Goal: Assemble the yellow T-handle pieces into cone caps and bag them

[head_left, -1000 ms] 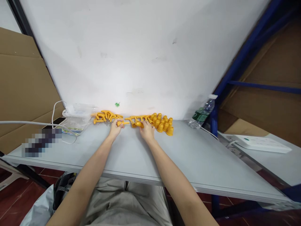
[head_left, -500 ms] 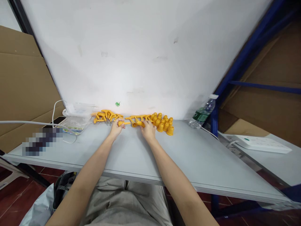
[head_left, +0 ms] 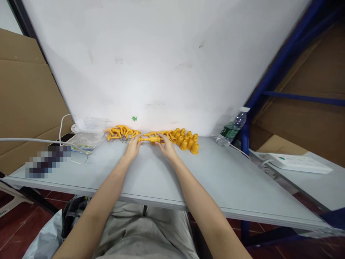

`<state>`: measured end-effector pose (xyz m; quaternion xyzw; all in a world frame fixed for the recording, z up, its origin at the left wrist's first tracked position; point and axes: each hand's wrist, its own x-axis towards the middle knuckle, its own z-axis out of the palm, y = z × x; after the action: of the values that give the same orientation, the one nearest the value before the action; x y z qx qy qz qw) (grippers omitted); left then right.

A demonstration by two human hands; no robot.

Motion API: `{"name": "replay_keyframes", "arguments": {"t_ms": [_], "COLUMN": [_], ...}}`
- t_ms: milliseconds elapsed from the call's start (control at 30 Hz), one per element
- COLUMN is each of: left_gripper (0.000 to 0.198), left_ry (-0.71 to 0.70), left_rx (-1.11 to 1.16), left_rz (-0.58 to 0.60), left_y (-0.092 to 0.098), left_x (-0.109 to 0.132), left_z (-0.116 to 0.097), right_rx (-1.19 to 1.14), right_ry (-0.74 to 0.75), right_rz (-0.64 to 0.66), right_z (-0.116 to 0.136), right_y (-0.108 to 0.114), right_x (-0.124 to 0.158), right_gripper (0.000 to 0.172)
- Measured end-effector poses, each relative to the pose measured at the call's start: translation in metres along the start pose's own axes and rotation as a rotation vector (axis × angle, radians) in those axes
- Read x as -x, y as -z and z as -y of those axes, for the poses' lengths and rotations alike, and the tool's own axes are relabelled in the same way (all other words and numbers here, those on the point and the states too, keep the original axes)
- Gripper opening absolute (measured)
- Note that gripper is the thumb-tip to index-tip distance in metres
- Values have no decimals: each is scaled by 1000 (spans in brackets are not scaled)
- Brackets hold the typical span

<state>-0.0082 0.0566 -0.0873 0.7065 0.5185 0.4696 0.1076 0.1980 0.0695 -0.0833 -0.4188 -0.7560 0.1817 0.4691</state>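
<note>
A yellow plastic handle (head_left: 147, 139) lies level between my two hands, its ribbed stem running left to right. My left hand (head_left: 133, 146) is closed on the left end, and its fingers cover part of that end. At the other end, the fingers of my right hand (head_left: 167, 146) pinch the thicker yellow part; its exact shape is partly hidden. Several yellow T-shaped handles (head_left: 122, 130) are heaped left of my left hand, beside a small pile of metal screws (head_left: 123, 139). More yellow handles lie behind my right hand, and several yellow cone-shaped cups (head_left: 186, 139) stand to its right.
A white wall (head_left: 161, 72) rises behind the grey table (head_left: 210, 183). A plastic water bottle (head_left: 234, 126) leans at the right by a blue metal post. Clear plastic bags (head_left: 87, 142) and a white cable (head_left: 35, 140) are on the left. A white power strip (head_left: 299, 163) sits far right.
My right hand has let its fingers off the yellow cup-like piece and come round to the right end of the handle. The stem now spans between both hands.
</note>
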Motion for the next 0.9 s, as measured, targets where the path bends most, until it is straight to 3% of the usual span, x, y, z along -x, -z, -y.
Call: {"name": "replay_keyframes", "arguments": {"t_ms": [300, 533, 767, 900], "left_gripper": [44, 41, 39, 42], "left_ry": [-51, -58, -79, -66], "left_rx": [-68, -56, -40, -36], "left_rz": [-25, -21, 13, 26], "left_y": [-1, 2, 0, -3], "left_x": [2, 4, 5, 5], "left_z": [-1, -7, -9, -7], "right_rx": [-247, -224, -255, -327], "right_ry": [-118, -184, -398, -485], "right_rz": [112, 129, 74, 107], "right_z": [12, 24, 25, 24], "right_y": [14, 23, 15, 16], "right_x": [-3, 1, 1, -1], "right_gripper": [51, 51, 67, 70]}}
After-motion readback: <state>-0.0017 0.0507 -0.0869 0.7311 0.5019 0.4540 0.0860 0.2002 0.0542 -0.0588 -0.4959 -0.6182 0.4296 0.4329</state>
